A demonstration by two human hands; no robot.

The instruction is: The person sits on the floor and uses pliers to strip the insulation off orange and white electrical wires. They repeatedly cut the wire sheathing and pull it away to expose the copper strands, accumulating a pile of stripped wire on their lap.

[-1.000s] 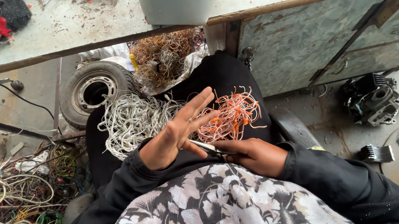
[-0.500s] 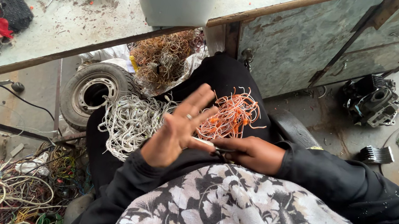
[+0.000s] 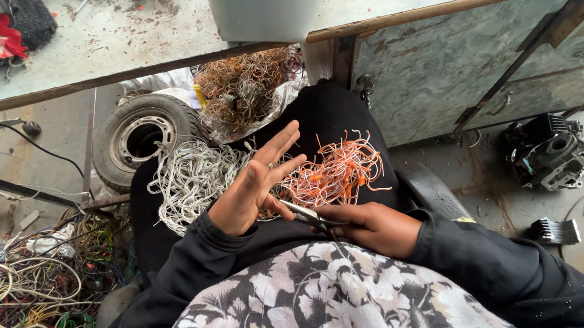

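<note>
While you sat with the two wire heaps in your lap, your left hand [image 3: 250,190] was raised with its fingers [image 3: 281,147] spread wide and holding nothing, its thumb touching the tip of the tool [image 3: 302,213]. Your right hand [image 3: 369,227] was closed around that thin metal tool, whose point stuck out to the left; whether it was a blade or cutters could not be told. The orange wires [image 3: 337,175] lay just beyond the right hand, and the white wires [image 3: 190,175] lay left of the open palm, the two heaps touching behind it. These strands looked light, limp and springy, likely to snag on one another, so a single strand would probably come free best if pinched near one end. A tyre [image 3: 140,134] lay further left, a bag of copper strands [image 3: 240,86] sat under the counter [image 3: 126,28], and an engine part [image 3: 548,148] rested on the floor at far right.
</note>
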